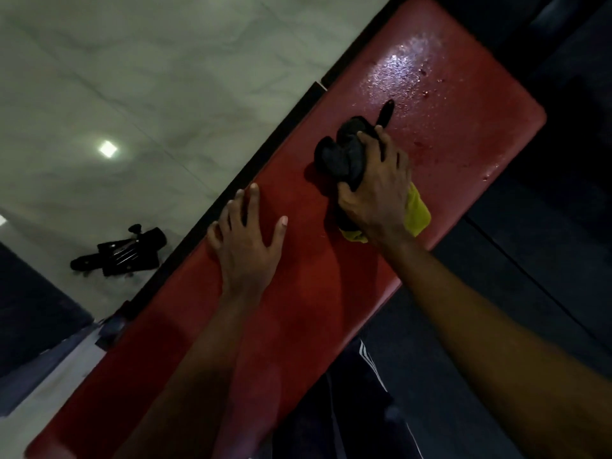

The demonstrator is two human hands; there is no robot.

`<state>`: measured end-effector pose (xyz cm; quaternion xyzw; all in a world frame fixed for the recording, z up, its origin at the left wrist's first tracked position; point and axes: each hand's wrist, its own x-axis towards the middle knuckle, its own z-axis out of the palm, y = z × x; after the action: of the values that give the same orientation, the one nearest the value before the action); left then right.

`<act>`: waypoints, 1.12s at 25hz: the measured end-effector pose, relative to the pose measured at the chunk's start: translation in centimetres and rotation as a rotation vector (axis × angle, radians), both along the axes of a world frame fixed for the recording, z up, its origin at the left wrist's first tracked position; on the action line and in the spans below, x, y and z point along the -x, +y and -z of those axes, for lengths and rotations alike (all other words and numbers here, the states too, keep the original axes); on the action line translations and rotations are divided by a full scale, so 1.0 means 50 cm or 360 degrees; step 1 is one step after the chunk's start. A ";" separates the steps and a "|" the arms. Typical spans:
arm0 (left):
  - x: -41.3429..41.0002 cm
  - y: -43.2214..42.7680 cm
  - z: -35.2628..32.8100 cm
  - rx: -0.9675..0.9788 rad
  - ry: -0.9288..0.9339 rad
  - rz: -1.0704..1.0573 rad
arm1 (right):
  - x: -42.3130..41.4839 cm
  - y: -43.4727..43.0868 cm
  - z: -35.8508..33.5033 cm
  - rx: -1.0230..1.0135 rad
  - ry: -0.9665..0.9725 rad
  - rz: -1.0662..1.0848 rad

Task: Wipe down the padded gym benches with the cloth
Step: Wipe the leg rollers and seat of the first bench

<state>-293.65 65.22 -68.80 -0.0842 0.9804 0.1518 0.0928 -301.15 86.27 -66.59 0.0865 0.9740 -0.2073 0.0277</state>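
Cloth (344, 154) sits bunched mid-pad on red padded bench (463, 134), dark w/ a yellow end poking out behind the palm; soft, light, prob. damp, so best balled in the fist & pressed down; right hand (374, 190) grips it that way; left hand (246, 243) lies flat beside it, fingers spread; wet droplets (404, 67) ahead; vinyl looks slick.

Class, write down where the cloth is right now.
In the head view, the cloth is bunched in the right hand on the red bench pad, just short of its wet patch, right of the left hand.
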 end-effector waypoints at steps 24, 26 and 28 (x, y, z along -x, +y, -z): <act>-0.014 -0.040 0.026 -0.0110 0.0018 -0.0005 | 0.246 -0.097 0.015 -0.0116 -0.0101 -0.0725; -0.013 -0.040 0.029 -0.0102 0.0044 -0.0017 | 0.210 -0.127 0.017 -0.0103 -0.0038 -0.0601; -0.014 -0.040 0.030 -0.0089 0.0050 -0.0025 | 0.158 -0.168 0.012 -0.0079 -0.0046 -0.0640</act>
<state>-292.97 63.21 -70.32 -0.0867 0.9764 0.1813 0.0785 -309.04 77.86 -67.19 -0.1061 0.9760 -0.1723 0.0805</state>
